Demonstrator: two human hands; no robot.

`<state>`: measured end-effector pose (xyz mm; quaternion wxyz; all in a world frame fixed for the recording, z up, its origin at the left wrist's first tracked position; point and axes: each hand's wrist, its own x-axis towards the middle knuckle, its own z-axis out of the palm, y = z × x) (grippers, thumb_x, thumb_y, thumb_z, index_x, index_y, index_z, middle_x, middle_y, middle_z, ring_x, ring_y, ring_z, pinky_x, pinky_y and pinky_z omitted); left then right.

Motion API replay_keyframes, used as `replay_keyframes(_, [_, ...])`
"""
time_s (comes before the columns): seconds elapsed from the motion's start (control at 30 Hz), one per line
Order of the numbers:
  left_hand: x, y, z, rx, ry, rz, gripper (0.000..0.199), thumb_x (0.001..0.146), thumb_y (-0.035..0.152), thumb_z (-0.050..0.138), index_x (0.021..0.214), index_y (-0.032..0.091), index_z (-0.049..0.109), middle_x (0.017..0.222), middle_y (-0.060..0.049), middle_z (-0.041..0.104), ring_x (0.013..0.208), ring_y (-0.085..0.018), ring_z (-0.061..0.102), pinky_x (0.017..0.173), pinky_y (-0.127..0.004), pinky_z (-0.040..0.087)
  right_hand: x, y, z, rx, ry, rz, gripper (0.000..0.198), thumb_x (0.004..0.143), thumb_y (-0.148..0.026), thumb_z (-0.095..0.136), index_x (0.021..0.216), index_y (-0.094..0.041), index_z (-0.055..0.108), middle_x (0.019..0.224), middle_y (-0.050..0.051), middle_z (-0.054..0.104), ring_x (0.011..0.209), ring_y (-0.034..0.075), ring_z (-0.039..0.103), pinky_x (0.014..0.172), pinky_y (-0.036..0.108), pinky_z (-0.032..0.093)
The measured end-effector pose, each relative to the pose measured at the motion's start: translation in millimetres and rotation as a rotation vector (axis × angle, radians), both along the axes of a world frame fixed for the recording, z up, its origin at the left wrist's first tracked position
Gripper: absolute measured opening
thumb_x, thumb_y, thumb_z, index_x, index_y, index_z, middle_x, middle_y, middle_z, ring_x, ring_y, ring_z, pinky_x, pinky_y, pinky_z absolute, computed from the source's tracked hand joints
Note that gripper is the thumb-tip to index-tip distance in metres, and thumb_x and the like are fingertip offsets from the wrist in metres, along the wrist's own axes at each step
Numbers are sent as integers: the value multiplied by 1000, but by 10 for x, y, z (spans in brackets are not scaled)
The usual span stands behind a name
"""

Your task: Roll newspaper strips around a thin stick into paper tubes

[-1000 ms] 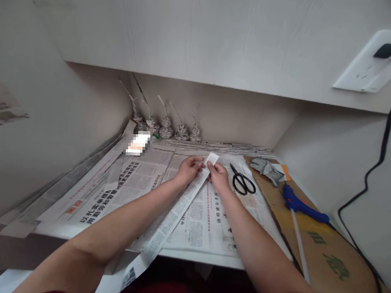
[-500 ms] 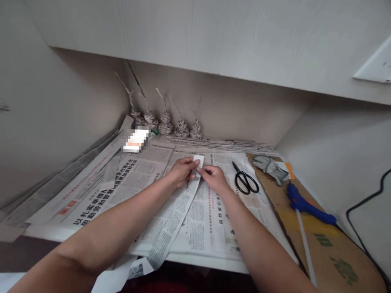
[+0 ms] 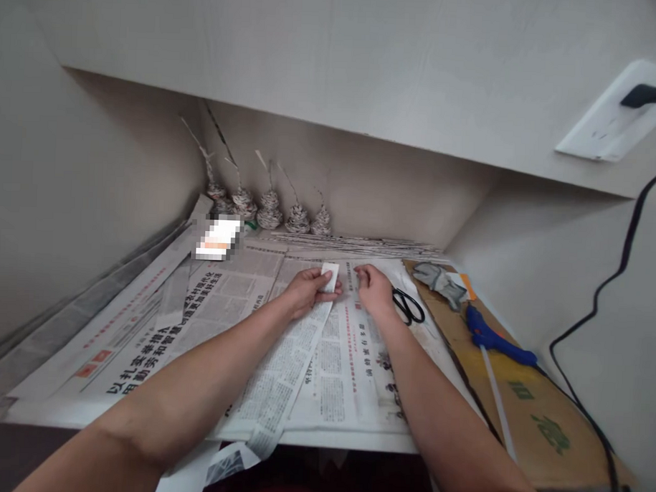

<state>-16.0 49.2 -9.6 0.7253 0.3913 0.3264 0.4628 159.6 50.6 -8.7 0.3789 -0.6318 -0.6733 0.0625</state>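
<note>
The left hand (image 3: 307, 291) pinches a long, flat newsprint strip (image 3: 286, 395); the right hand (image 3: 374, 289) seems loosely open.

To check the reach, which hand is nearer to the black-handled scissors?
Right. The right hand is just left of the scissors, partly covering them in view; the left hand is farther left, holding the newspaper strip.

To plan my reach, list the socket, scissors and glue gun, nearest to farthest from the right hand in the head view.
1. Scissors: just right of the right hand.
2. Glue gun: farther right, on cardboard.
3. Socket: upper right.
</note>
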Motion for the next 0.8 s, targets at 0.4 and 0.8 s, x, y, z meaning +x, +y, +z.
replay_keyframes(0.4, [6,32,-44,90,-46,-179,23,74,28,68,87,9,65,80,-9,66,71,-14,66,67,-26,55,-209,835,185,-380,-448,-67,37,89,-34,34,116,-33,59,124,6,54,115,30,44,89,44,36])
replay_keyframes(0.8, [4,32,-25,90,-63,-196,24,74,28,69,85,7,65,79,-9,65,71,-14,65,69,-26,55,-264,1124,352,-443,-493,-2,42,89,-44,36,124,-29,55,125,5,58,109,24,54,87,34,40])
